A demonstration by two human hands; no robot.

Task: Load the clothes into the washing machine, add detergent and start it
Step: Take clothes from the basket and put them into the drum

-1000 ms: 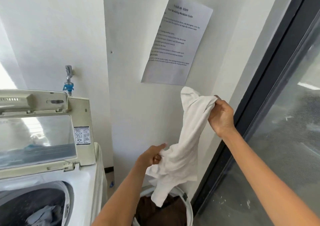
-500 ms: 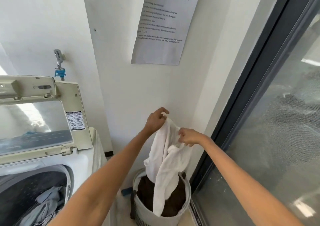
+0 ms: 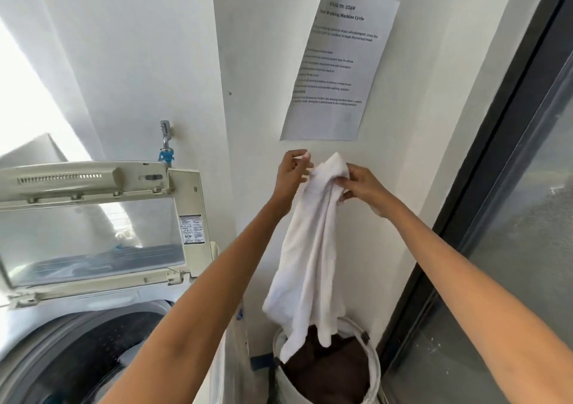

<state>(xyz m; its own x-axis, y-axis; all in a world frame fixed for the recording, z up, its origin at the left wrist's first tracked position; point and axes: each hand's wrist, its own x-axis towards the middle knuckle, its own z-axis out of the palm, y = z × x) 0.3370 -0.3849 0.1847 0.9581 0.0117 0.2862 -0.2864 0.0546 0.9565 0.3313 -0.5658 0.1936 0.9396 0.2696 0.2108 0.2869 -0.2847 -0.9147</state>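
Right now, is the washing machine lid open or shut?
Open: the washing machine lid stands raised, hinged back, and the drum below is exposed with clothes inside.

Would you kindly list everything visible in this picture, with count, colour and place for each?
washing machine: one, white and grey, lower left, drum open with some clothes inside
lid: one, cream frame with clear panel, raised upright behind the drum
tap: one, metal with blue fitting, on the wall above the machine
instruction sheet: one, white with black print, on the wall upper centre
white garment: one, white, held up, hanging down to the basket
laundry basket: one, white, on the floor at lower centre
brown clothes: a pile, dark brown, inside the basket
glass door: one, dark frame, right side
left hand: pinches the garment's top
right hand: grips the garment's top
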